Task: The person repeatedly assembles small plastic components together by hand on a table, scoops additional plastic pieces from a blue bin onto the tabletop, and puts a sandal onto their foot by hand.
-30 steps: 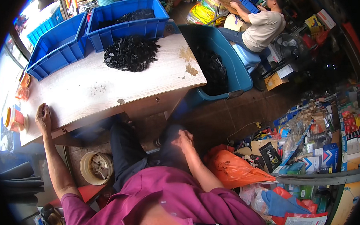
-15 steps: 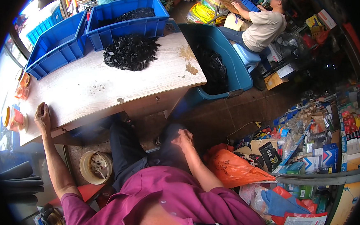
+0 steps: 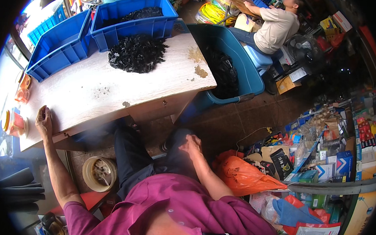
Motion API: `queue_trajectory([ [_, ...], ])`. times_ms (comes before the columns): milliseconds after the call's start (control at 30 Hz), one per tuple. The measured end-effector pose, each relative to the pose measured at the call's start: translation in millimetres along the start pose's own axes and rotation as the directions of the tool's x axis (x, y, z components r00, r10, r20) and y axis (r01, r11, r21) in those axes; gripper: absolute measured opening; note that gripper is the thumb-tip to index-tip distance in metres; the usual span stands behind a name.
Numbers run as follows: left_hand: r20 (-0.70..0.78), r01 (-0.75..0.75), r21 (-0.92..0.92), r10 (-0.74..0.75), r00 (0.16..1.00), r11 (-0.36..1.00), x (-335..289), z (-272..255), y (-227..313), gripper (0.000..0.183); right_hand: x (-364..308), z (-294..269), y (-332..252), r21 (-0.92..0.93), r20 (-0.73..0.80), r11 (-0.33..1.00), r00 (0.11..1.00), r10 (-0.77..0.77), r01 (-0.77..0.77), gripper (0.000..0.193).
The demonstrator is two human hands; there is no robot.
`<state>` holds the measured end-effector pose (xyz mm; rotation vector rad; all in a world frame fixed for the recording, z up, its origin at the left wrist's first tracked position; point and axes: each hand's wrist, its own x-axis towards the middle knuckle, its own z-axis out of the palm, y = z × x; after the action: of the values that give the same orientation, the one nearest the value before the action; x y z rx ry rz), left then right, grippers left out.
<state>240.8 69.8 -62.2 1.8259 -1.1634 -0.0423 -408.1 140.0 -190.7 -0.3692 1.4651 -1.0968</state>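
Note:
At the left end of the pale table, my left hand rests on the top with its fingers curled inward. A dark patch shows among those fingers, too small to make out. My right hand lies on my right thigh near the knee, loosely bent, with thumb and fingers apart and nothing seen in it. A heap of small black pieces lies on the table, beyond both hands. Behind the heap, a blue bin contains more black pieces. Another blue bin stands to its left.
Two lidded jars stand near my left hand. A large teal tub holding black material adjoins the table's right end. A white bucket and an orange bag flank my legs. Another person sits beyond the tub.
The seated person's head has tilted up a little. Both my hands stay in the same places.

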Motion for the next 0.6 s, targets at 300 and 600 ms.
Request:
queue_trajectory([
  [300, -0.011, -0.005, 0.045, 0.005, 1.0, 0.999, -2.2, 0.6, 11.3, 0.025, -3.1, 1.5, -3.0, -0.045, 0.0, 0.999, 1.0, -0.017, 0.017, 0.019],
  [600, -0.012, -0.003, 0.051, 0.004, 1.0, 0.999, -0.8, -1.8, 3.9, 0.027, -8.1, 6.7, -6.7, -0.09, -0.038, 0.996, 0.999, -0.019, 0.015, 0.021],
])
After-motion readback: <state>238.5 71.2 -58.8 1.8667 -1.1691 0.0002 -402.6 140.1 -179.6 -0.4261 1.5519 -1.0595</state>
